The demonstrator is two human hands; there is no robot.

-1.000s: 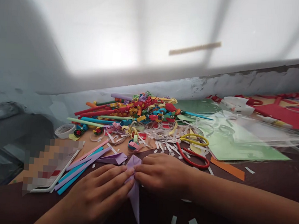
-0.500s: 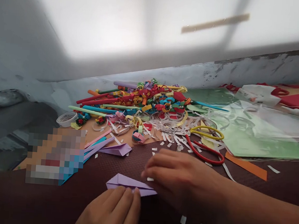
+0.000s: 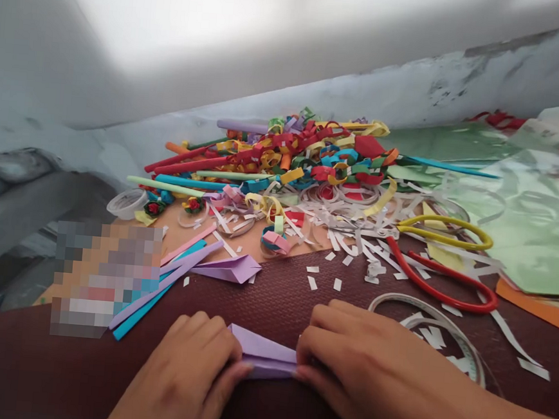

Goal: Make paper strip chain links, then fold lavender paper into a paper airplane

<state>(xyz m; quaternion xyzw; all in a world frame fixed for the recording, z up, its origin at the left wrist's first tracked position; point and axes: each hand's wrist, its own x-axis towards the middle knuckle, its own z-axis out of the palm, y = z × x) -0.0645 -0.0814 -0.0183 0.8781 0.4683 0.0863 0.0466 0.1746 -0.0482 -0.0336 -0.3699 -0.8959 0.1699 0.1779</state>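
Observation:
A folded piece of purple paper (image 3: pixel 268 354) lies between my hands, low in the middle of the view. My left hand (image 3: pixel 194 364) grips its left end, with the thumb in front and the fingers behind. At its narrow right end, my right hand (image 3: pixel 354 364) pinches the paper between thumb and fingers. Beyond my hands, a second folded purple piece (image 3: pixel 236 269) rests on the dark red textured surface (image 3: pixel 292 294). A roll of white tape (image 3: pixel 467 347) lies partly behind my right hand and wrist.
Colourful paper chains and rolled sticks (image 3: pixel 284 152) are piled at the back. Scissors with yellow and red handles (image 3: pixel 447 297) lie at the right, among white paper scraps. Green sheets (image 3: pixel 539 236) are farther right. Purple and blue strips (image 3: pixel 167 278) lie at the left.
My left hand has shifted from the paper's near edge to its left end. My right hand has closed on the right end. The view has moved, and the tape roll now shows.

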